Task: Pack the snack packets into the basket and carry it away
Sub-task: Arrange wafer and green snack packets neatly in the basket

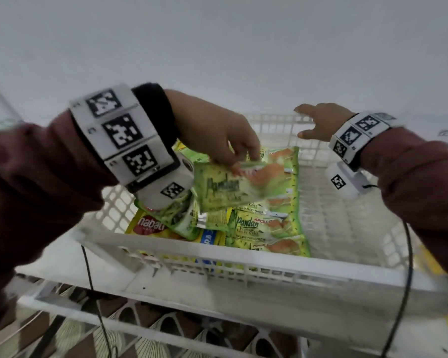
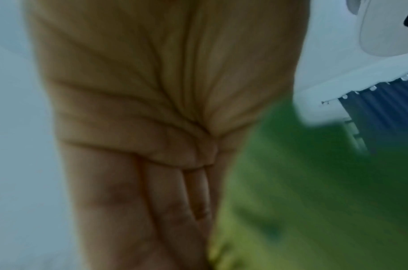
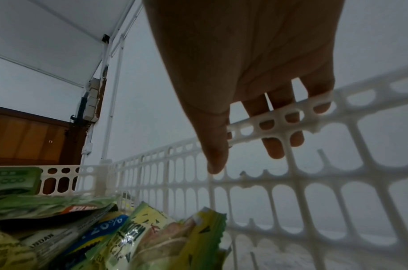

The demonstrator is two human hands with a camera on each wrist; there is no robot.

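Observation:
A white lattice basket point(image 1: 217, 257) stands in front of me on a white rack. Inside it lie several snack packets: green Pandan cake packets point(image 1: 264, 226) and a red-and-yellow Nabati packet point(image 1: 150, 224). My left hand point(image 1: 241, 161) hovers over the basket's left half and pinches the top edge of another green Pandan packet point(image 1: 225, 189), which hangs above the pile. In the left wrist view that packet point(image 2: 313, 201) is a green blur beside my palm. My right hand point(image 1: 313, 122) straddles the basket's far rim point(image 3: 290, 117), with straight fingers point(image 3: 276, 146) outside the wall and the thumb inside.
A white rack shelf point(image 1: 166, 288) carries the basket, with a pale wall right behind it. Black cables point(image 1: 404, 293) hang from both wrists in front of the basket. A patterned floor point(image 1: 166, 332) shows below. A brown door point(image 3: 25, 137) stands at the left in the right wrist view.

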